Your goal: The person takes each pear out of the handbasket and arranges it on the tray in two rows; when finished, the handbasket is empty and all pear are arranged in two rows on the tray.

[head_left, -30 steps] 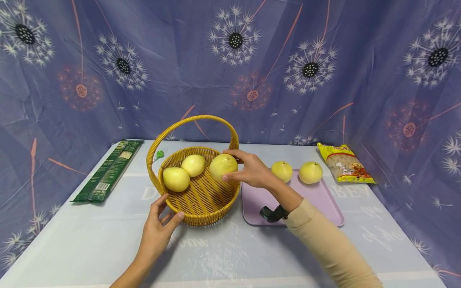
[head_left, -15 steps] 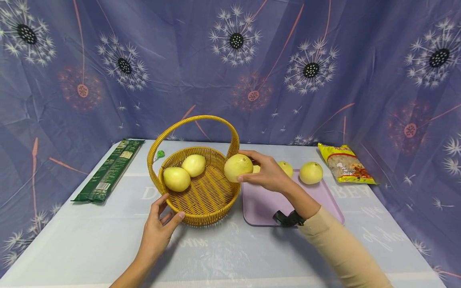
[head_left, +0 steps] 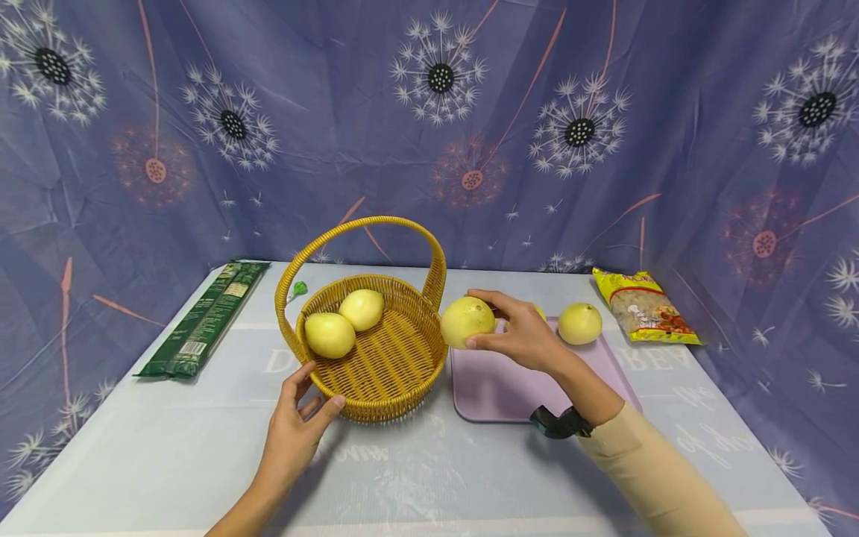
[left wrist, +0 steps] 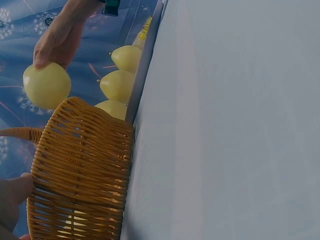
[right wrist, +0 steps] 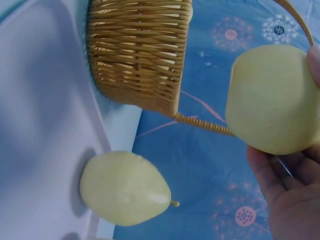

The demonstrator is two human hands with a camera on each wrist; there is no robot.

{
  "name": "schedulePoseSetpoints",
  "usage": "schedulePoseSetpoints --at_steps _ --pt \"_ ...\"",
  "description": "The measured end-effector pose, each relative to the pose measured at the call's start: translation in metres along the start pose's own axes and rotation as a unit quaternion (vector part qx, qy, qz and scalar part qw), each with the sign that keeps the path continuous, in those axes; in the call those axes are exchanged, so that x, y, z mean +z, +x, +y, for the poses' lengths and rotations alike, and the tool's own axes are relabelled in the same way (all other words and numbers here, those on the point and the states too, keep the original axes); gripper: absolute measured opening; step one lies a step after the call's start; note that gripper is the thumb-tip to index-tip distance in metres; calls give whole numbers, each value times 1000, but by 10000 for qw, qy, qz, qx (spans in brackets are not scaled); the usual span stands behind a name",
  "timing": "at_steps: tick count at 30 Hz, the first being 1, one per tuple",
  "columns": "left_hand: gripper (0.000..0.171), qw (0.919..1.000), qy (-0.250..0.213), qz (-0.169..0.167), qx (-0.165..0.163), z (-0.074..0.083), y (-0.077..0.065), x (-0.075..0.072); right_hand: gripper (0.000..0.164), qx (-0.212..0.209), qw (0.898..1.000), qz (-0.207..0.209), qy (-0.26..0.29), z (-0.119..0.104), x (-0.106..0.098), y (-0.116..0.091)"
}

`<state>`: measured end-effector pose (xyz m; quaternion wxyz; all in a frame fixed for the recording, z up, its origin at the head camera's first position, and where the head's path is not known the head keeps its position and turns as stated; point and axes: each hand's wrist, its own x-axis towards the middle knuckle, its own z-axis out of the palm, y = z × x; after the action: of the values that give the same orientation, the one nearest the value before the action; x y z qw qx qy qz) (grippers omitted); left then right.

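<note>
My right hand [head_left: 520, 330] holds a pale yellow pear-shaped fruit [head_left: 466, 323] between thumb and fingers, raised just right of the wicker basket [head_left: 376, 409], over the tray's left end. Thumb and fingertips of my left hand [head_left: 295, 421] grip the basket at its front left rim; the left wrist view shows the thumb [left wrist: 20, 187] at the wicker edge. Inside the basket, two like fruits, one in front [head_left: 329, 335] and one behind [head_left: 362, 309], lie on the left side. On the lilac tray [head_left: 496, 388] sit more such fruits [head_left: 580, 324], partly hidden behind my right hand.
The basket's tall handle [head_left: 376, 219] arches above it. A long green packet [head_left: 204, 321] lies at the table's left, a yellow food bag [head_left: 643, 306] at the back right. Behind the basket is a small green item [head_left: 299, 288]. A patterned curtain [head_left: 335, 134] closes the back.
My right hand has moved right with the fruit, from over the basket's inside past its right rim to over the tray. The left hand and basket have stayed put.
</note>
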<state>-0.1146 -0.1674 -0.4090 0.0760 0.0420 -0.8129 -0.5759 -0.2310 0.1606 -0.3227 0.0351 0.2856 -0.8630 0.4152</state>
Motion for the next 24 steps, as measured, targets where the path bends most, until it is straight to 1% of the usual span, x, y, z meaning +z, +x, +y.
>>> schedulePoseSetpoints --at_steps 4,10,13,18,24 --pt "75 10000 -19 -2 -9 0 0 0 75 14 9999 -29 98 5 -2 -5" --pt "75 10000 -17 39 40 -1 -1 1 79 313 9992 -103 243 11 -4 -14" --pt "75 10000 -18 58 72 -1 -1 1 80 433 9988 -113 189 14 -4 -19" --pt "74 10000 -20 63 72 -1 -1 1 79 436 9990 -23 92 21 -2 -26" --pt "74 10000 -31 28 42 -1 -1 1 78 592 9982 17 -69 31 4 -34"
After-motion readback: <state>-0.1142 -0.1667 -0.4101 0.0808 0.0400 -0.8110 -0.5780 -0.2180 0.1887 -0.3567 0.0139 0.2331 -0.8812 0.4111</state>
